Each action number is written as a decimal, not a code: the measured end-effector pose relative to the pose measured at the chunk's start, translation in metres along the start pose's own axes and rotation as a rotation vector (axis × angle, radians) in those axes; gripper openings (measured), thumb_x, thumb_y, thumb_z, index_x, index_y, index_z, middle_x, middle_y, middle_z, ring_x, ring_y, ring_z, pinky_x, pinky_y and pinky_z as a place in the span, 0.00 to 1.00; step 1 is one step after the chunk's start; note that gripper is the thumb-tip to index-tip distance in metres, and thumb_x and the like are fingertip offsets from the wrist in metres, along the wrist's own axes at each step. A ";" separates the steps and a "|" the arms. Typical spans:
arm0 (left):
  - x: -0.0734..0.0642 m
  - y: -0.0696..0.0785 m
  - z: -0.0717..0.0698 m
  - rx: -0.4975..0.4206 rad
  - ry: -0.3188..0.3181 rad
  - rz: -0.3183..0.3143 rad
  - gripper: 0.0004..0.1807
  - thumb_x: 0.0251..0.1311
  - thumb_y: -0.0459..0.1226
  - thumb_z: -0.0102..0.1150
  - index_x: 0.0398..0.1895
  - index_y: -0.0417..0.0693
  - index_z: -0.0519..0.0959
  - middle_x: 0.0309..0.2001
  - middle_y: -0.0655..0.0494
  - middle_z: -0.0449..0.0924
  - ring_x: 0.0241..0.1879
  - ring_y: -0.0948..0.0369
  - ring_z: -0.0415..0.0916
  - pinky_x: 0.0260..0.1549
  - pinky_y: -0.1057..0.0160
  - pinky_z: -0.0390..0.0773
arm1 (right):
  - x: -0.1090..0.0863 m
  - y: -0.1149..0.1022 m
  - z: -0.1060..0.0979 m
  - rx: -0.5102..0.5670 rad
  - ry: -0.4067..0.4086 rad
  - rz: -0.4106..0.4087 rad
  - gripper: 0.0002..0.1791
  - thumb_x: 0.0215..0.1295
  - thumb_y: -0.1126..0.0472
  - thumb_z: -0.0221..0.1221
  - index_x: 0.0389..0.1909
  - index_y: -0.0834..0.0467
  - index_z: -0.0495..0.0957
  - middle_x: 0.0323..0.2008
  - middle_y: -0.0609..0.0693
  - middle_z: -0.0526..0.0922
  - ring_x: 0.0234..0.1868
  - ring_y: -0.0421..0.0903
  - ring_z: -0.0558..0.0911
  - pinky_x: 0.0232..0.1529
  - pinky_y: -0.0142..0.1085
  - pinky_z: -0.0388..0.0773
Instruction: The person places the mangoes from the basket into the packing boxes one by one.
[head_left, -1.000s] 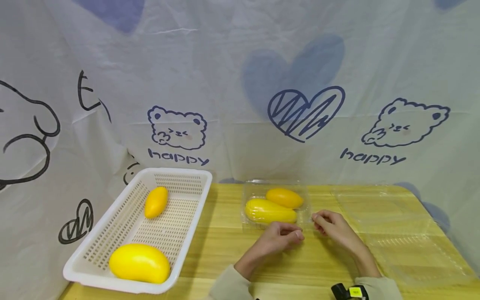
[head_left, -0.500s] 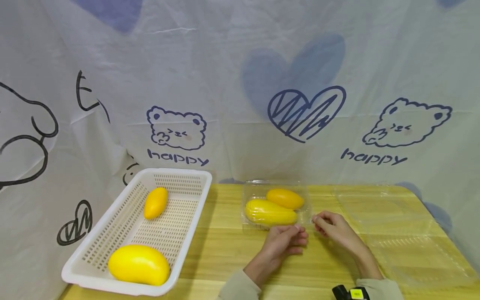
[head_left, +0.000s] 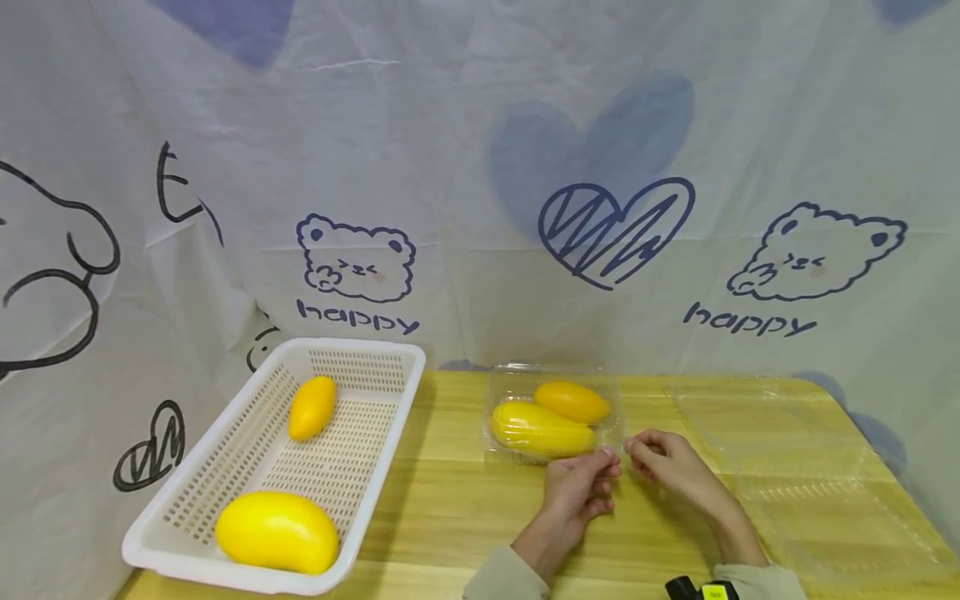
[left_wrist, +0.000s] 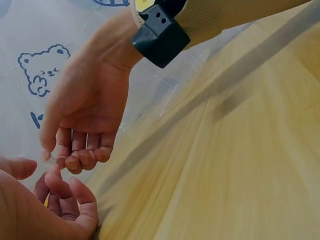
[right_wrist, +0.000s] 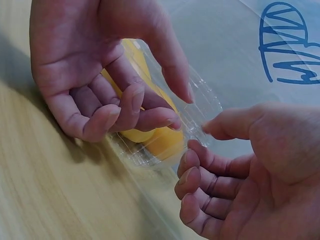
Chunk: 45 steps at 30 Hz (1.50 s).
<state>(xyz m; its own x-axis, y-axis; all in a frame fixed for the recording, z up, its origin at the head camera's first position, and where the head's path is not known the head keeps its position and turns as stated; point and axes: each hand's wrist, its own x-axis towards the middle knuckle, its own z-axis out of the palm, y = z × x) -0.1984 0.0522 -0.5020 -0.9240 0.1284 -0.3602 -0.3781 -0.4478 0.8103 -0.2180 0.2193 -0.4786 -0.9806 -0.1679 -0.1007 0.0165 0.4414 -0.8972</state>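
A clear plastic clamshell box (head_left: 517,383) holds a ridged long yellow fruit (head_left: 540,429) and a smooth orange-yellow mango (head_left: 572,402). At the box's near right corner, my right hand (head_left: 675,469) pinches a thin clear edge between thumb and forefinger; a bit of plastic shows there in the left wrist view. My left hand (head_left: 573,498) is in front of the same corner, palm facing right. In the right wrist view, this left hand (right_wrist: 95,70) has its thumb and forefinger apart, the other fingers loosely bent, with nothing between them.
A white perforated basket (head_left: 382,467) on the left holds a small orange-yellow mango (head_left: 312,407) and a large yellow mango-shaped fruit (head_left: 277,532). Another clear plastic box (head_left: 847,508) lies open on the right of the wooden table (head_left: 435,533). A printed cloth (head_left: 465,167) hangs behind.
My left hand has moved right along the box's front to the near right corner, its thumb and forefinger rising towards the edge. My right hand has stayed at that corner.
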 end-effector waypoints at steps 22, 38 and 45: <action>0.002 -0.010 0.020 -0.058 0.165 0.046 0.06 0.56 0.33 0.71 0.32 0.38 0.88 0.24 0.55 0.84 0.17 0.69 0.68 0.15 0.72 0.70 | 0.000 -0.001 -0.001 0.028 0.024 0.029 0.16 0.79 0.58 0.53 0.44 0.71 0.75 0.26 0.51 0.73 0.28 0.44 0.72 0.27 0.32 0.69; 0.003 -0.012 0.025 -0.053 0.219 0.077 0.03 0.55 0.31 0.71 0.27 0.38 0.87 0.20 0.57 0.81 0.17 0.68 0.66 0.14 0.72 0.67 | 0.000 -0.001 0.000 0.048 0.006 -0.003 0.14 0.80 0.61 0.52 0.42 0.71 0.74 0.24 0.50 0.71 0.26 0.42 0.69 0.26 0.31 0.67; 0.002 -0.012 0.026 -0.045 0.219 0.080 0.04 0.54 0.31 0.70 0.27 0.38 0.87 0.21 0.56 0.82 0.16 0.68 0.67 0.14 0.72 0.67 | 0.002 0.001 0.001 0.042 0.011 -0.001 0.13 0.79 0.61 0.52 0.41 0.70 0.74 0.25 0.50 0.70 0.26 0.42 0.69 0.26 0.31 0.66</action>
<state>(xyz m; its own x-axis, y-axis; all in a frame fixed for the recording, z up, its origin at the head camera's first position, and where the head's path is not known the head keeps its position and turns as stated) -0.1978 0.0805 -0.5004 -0.9143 -0.1021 -0.3919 -0.2971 -0.4882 0.8206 -0.2196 0.2186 -0.4800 -0.9828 -0.1584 -0.0952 0.0234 0.4040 -0.9145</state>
